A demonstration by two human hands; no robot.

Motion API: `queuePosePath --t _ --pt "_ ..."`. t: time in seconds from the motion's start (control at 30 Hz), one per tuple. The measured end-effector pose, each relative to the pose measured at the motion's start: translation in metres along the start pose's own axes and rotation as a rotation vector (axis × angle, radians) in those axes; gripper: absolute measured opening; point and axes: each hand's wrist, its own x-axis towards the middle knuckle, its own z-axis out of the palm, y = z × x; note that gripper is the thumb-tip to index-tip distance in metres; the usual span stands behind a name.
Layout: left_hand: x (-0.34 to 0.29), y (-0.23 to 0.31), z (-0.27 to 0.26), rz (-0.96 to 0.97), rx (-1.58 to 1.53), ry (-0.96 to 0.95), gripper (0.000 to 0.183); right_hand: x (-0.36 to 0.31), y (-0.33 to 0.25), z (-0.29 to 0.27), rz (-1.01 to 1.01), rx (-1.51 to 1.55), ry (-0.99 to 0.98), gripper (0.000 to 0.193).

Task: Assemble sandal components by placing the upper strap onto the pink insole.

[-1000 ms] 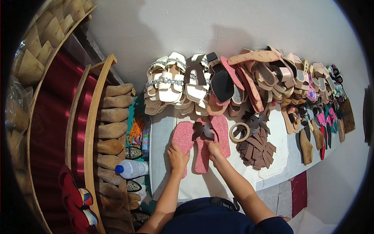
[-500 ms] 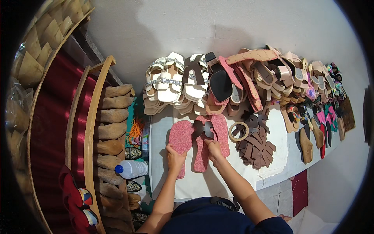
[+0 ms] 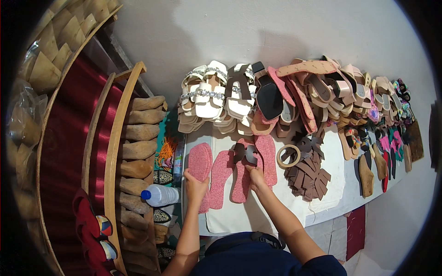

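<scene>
My left hand (image 3: pixel 196 185) grips a pink, speckled pair of stacked insoles (image 3: pixel 200 158), tilted on edge at the left of the white table. Beside it lies a flat pink insole (image 3: pixel 222 177). My right hand (image 3: pixel 256 177) is closed at the lower edge of a dark brown cut-out strap (image 3: pixel 245 154), which curves over another pink insole (image 3: pixel 241 186). Its fingertips are partly hidden, and their grip on the insole below is unclear. One more pink insole (image 3: pixel 265 161) lies just to the right.
A roll of tape (image 3: pixel 288 156) and a heap of brown strap pieces (image 3: pixel 307 179) lie to the right. White sandals (image 3: pixel 209 103) and beige ones (image 3: pixel 322 92) line the back. At left are a wooden rack of shoe lasts (image 3: pixel 138 151) and a blue-capped bottle (image 3: pixel 161 195).
My left hand has moved left with its insoles and tipped them on edge, uncovering a flat insole beside them. My right hand stays by the strap. The whole view has shifted slightly.
</scene>
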Motion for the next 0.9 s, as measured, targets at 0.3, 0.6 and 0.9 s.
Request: queuePosePath --t 0.3,0.6,0.9 --pt "-0.046 0.038 0.012 0.447 0.271 -0.136 0.067 -0.014 -0.013 0.000 -0.014 -0.015 -0.006 0.011" --pt "-0.028 0.036 0.029 0.413 0.441 -0.226 0.051 -0.019 -0.016 -0.004 0.006 -0.009 -0.027 0.011" --pt "-0.014 0.022 0.027 0.518 0.342 -0.223 0.039 -0.018 -0.010 -0.009 -0.017 -0.010 -0.049 0.010"
